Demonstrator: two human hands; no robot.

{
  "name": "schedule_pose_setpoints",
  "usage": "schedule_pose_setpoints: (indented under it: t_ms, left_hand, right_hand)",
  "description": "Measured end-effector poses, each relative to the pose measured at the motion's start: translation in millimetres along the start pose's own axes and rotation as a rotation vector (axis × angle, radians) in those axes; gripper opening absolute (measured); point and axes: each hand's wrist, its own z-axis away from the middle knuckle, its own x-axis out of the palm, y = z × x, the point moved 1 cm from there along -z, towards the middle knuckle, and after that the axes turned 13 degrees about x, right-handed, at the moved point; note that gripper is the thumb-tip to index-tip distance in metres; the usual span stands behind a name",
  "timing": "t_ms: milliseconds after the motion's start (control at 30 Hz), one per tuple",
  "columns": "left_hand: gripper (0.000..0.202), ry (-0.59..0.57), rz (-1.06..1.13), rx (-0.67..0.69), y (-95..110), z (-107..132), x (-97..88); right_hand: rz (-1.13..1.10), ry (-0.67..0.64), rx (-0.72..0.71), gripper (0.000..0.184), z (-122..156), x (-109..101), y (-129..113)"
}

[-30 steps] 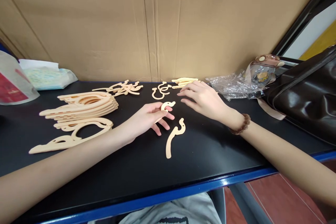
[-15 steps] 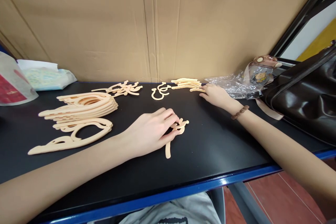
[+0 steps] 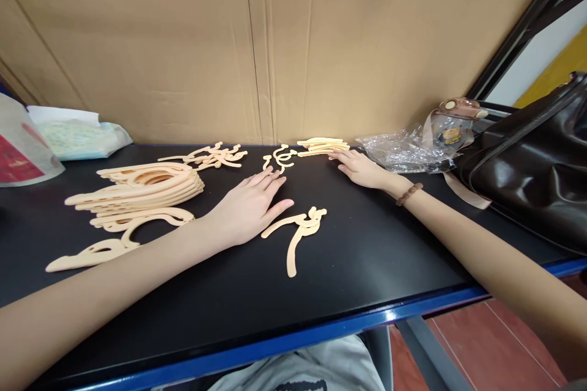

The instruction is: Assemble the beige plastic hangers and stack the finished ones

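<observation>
My left hand [image 3: 247, 208] lies flat and open on the black table [image 3: 367, 256], fingers stretched toward two small hook-shaped wooden pieces [image 3: 279, 159]. Just right of it lie two curved wooden pieces [image 3: 298, 229], crossed over each other, untouched. My right hand [image 3: 360, 168], with a brown bead bracelet at the wrist, reaches to the back of the table. Its fingers are extended and touch a small stack of thin curved wooden pieces [image 3: 321, 145]; it holds nothing that I can see.
A stack of large wooden hanger-shaped pieces [image 3: 137, 186] and a loose one [image 3: 114, 238] lie at left. Branching wooden pieces [image 3: 211, 157] sit behind them. Crumpled clear plastic [image 3: 403, 149], a small bottle [image 3: 454, 122] and a dark leather bag [image 3: 532, 171] crowd the right. Packets [image 3: 68, 134] rest far left.
My left hand set its small curved piece across the one on the table, let go and moved up-left, now flat. My right hand reached to the back stack and stays there.
</observation>
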Motion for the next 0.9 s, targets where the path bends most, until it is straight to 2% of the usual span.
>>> schedule_pose_setpoints:
  t_ms: [200,367,500,700,900]
  left_hand:
    - [0.068,-0.01,0.062,-0.019,-1.1,-0.6,-0.4]
    - [0.069,-0.058,0.106,-0.065,-0.2,-2.1,-4.2]
    - [0.058,0.019,-0.013,-0.04,5.1,-2.1,-8.0]
    - [0.048,0.101,-0.192,0.043,12.6,-1.8,-8.5]
    - [0.047,0.178,0.007,0.096,27.0,-1.3,-18.3]
  right_hand:
    - [0.059,0.019,0.027,0.047,0.5,-0.8,-3.0]
    - [0.1,0.134,0.027,0.045,-0.6,1.0,-7.6]
    - [0.107,0.161,0.039,0.041,1.7,-5.1,-16.2]
    - [0.111,0.094,0.086,0.034,9.7,-17.1,-28.5]
    - [0.145,0.066,0.236,0.032,23.4,-19.3,-58.5]
